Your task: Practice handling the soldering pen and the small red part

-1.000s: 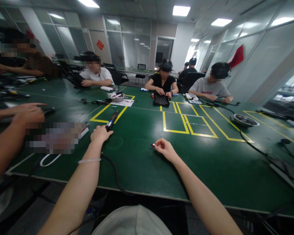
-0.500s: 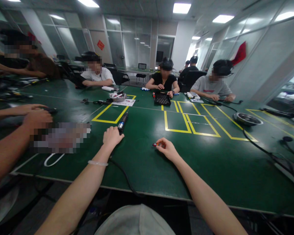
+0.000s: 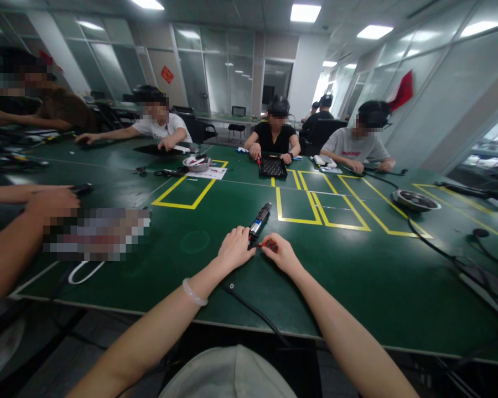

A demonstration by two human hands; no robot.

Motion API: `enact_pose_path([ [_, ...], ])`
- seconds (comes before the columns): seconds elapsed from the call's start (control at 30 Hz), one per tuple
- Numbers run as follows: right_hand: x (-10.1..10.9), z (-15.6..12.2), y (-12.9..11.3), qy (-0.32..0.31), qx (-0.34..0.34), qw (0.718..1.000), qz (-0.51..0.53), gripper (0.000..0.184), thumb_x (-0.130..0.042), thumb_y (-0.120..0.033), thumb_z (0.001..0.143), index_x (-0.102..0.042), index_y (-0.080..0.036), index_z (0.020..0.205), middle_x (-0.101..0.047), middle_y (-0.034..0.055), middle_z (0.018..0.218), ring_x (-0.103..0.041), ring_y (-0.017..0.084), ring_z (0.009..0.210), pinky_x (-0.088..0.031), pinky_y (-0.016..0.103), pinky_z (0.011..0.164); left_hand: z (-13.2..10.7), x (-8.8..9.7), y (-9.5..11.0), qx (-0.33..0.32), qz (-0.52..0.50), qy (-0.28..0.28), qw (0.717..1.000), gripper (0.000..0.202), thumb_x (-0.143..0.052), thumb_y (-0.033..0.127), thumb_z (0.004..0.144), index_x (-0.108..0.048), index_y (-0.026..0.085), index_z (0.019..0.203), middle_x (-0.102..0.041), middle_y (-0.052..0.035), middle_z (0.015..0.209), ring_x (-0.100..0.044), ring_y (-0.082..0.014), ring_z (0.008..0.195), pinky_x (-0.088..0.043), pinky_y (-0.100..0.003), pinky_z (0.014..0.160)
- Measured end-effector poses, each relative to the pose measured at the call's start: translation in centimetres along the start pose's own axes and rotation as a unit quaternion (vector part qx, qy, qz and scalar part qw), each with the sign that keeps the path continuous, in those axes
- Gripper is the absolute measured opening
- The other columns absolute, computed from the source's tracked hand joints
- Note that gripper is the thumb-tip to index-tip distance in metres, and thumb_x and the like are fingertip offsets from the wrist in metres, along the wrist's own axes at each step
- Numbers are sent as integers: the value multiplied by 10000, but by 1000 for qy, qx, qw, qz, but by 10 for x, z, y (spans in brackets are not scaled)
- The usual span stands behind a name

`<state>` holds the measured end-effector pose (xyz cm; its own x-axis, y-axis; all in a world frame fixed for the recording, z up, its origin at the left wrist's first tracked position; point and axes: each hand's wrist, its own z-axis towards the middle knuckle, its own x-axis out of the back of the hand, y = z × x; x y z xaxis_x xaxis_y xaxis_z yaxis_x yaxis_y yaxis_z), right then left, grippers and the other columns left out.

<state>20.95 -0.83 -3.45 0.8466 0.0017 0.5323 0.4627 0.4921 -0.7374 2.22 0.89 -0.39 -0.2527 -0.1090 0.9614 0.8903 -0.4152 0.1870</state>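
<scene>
My left hand [image 3: 237, 247] is closed around a black electric screwdriver [image 3: 259, 220] with a silver and blue band. Its tip points away from me and slightly right, above the green table. Just to the right, my right hand [image 3: 280, 253] pinches a small red-and-orange piece [image 3: 265, 244]; its exact kind is too small to tell. The piece's left end is close to the tool's rear part by my left fingers, and I cannot tell whether they touch. A black cable [image 3: 255, 309] runs below my left hand to the table's front edge.
Yellow tape frames [image 3: 299, 221] mark the green table [image 3: 182, 287]. A metal bowl [image 3: 197, 162] and a black tray [image 3: 273, 166] stand farther back. At right lies a round metal dish [image 3: 417, 201] beside black cables. A co-worker's hands [image 3: 52, 204] are at left; other people sit opposite.
My left hand has moved right with the electric screwdriver, bringing it beside my right hand. My right hand stays nearly in place with the small piece. Opposite at left, a person has stretched out an arm.
</scene>
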Motion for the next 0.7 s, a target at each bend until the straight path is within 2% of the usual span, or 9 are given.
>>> enact_pose_path([
  [0.17,-1,-1,-2,-15,2,999,-44,60,-560,-193,824,-587,-203,876,-538,9,836,-513,135,683,-420,259,682,-4,-4,8,-35,-23,3,999,443,-621,340,771,-505,176,1165,-551,-156,1140,-532,-299,1045,-394,-394,857],
  [0.4,-2,0,-4,-28,4,998,-63,67,-578,-212,849,-635,-205,884,-549,18,869,-534,135,697,-434,266,711,-4,-1,9,-47,12,-4,999,432,-607,353,783,-503,172,1161,-552,-146,1133,-548,-285,1001,-419,-379,820],
  [0.57,-1,0,-3,-9,31,997,-69,144,-536,-231,892,-675,-193,897,-584,52,914,-568,153,769,-445,267,717,-4,3,14,-37,37,0,999,388,-536,440,843,-520,168,1119,-568,-130,1105,-550,-277,1010,-426,-378,843],
  [0.7,-1,-2,-6,0,31,997,-64,186,-499,-225,911,-680,-201,948,-642,51,897,-585,155,751,-453,268,706,0,5,21,-1,55,-9,998,331,-492,408,871,-552,134,1047,-581,-150,1068,-563,-281,1002,-428,-380,847],
])
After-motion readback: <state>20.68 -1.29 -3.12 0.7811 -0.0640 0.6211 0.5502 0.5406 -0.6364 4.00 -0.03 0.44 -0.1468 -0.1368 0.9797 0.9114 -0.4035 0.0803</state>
